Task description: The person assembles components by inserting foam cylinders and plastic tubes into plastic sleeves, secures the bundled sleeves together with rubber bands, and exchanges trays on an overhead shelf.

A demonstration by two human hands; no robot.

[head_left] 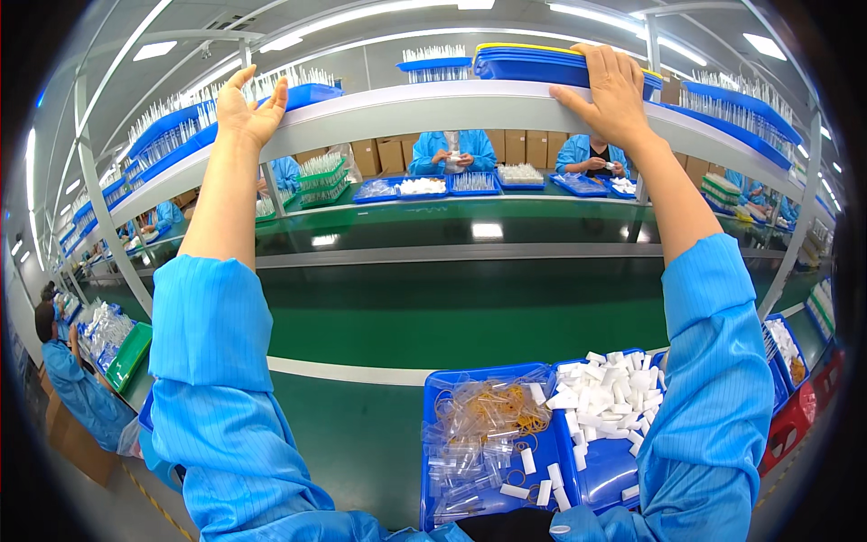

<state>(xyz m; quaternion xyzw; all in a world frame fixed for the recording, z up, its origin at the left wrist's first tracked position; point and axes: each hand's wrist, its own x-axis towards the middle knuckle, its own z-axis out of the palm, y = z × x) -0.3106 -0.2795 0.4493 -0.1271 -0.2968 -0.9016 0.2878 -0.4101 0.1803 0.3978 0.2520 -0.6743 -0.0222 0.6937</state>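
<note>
My left hand (pixel 252 109) is raised at the overhead shelf (pixel 406 105), its fingers apart and nothing in it. Behind it on the shelf stands a blue tray (pixel 312 93) with rows of thin white sticks. My right hand (pixel 614 98) reaches up to a stack of blue trays (pixel 528 65), one with a yellow rim. Its fingers stretch over the stack's edge, and the thumb is spread against the shelf front. Below, between my forearms, one blue tray holds clear plastic tubes (pixel 461 461) and amber rubber bands (pixel 506 406). Beside it, another carries white foam-like blocks (pixel 605 397).
A green worktop (pixel 361 452) lies below, with a dark green band (pixel 452 298) behind its pale edge. Across it, co-workers in blue smocks (pixel 477 149) sit behind filled trays. Shelf posts (pixel 108 217) rise at the sides. A red plastic container (pixel 787 435) is at right.
</note>
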